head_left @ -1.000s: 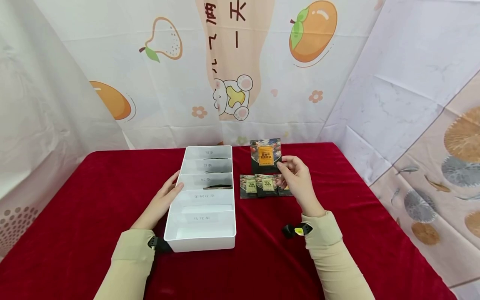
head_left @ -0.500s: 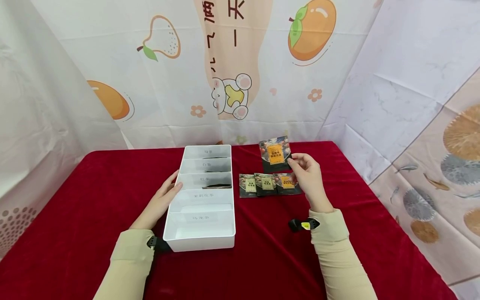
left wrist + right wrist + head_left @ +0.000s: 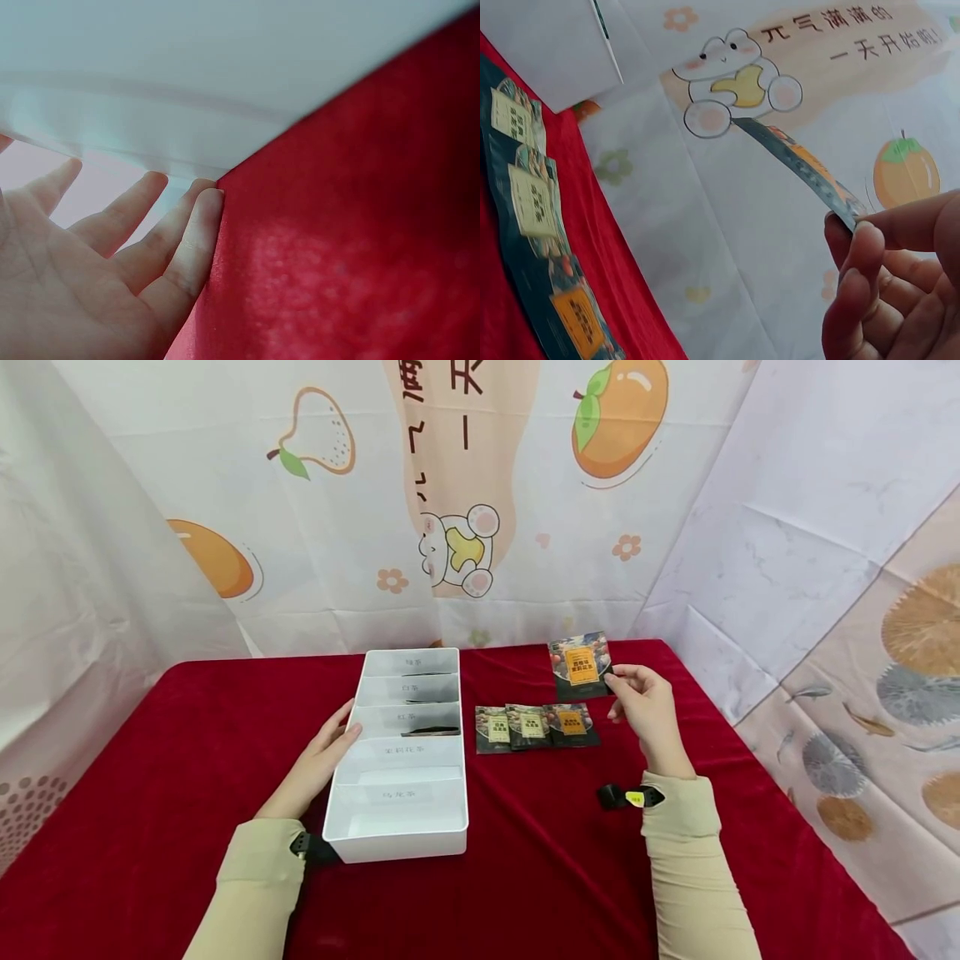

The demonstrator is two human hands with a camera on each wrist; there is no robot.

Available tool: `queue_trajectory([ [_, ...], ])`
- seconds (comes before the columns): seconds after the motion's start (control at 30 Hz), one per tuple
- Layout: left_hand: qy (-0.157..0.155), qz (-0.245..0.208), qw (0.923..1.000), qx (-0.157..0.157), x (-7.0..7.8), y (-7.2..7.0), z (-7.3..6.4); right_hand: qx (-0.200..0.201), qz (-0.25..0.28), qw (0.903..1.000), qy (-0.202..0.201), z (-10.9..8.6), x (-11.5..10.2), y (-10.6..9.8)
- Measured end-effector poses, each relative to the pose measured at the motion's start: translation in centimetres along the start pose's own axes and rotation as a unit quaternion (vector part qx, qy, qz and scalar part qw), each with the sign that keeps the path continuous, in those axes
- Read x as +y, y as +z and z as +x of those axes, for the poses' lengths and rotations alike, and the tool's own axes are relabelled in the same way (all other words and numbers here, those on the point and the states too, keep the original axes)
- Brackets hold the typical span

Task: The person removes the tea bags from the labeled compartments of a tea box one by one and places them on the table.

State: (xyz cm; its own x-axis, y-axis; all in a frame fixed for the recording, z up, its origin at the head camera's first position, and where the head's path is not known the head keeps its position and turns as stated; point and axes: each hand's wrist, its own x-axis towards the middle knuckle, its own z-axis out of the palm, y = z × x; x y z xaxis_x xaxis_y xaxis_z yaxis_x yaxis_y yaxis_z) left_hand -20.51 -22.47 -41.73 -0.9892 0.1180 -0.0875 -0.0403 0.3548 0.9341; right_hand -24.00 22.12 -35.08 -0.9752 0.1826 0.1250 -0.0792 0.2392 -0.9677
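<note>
My right hand [image 3: 652, 714] pinches a dark tea sachet with an orange label [image 3: 581, 666] by its edge, up behind the row on the table. The right wrist view shows this sachet [image 3: 802, 166] nearly edge-on between thumb and fingers. Three sachets lie side by side: two with pale green labels, the left one [image 3: 492, 729] and the middle one [image 3: 528, 727], and an orange-labelled one [image 3: 572, 725] at the right. My left hand [image 3: 311, 772] rests against the left side of a white divided box [image 3: 397, 845]; its extended fingertips [image 3: 156, 178] touch the wall.
Labelled compartments run along the box, and dark sachets [image 3: 431, 731] show in the farther three. A red cloth [image 3: 540, 877] covers the table. Printed curtains [image 3: 330, 568] hang behind it and at the sides.
My right hand has moved right with the pinched sachet, away from the box. The orange-labelled sachet on the table, partly covered earlier, now shows fully. My left hand stays at the box.
</note>
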Motion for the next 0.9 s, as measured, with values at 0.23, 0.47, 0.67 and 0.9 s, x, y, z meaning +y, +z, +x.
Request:
queue_trajectory([
  [0.23,-0.004,0.005,1.0,0.004,0.0,-0.1,-0.2,-0.002,-0.017,0.9995,0.028,0.4,0.2,-1.3],
  [0.47,0.0,0.007,1.0,0.002,-0.1,-0.2,-0.2,-0.016,-0.045,0.9973,0.056,0.8,1.0,-3.0],
  [0.67,0.0,0.002,1.0,-0.001,0.0,-0.2,-0.1,-0.039,-0.061,0.9942,0.079,1.1,2.1,-3.8],
  [0.9,-0.003,0.003,1.0,-0.003,0.1,-0.1,0.0,-0.077,-0.093,0.9876,0.101,1.4,3.5,-4.7],
])
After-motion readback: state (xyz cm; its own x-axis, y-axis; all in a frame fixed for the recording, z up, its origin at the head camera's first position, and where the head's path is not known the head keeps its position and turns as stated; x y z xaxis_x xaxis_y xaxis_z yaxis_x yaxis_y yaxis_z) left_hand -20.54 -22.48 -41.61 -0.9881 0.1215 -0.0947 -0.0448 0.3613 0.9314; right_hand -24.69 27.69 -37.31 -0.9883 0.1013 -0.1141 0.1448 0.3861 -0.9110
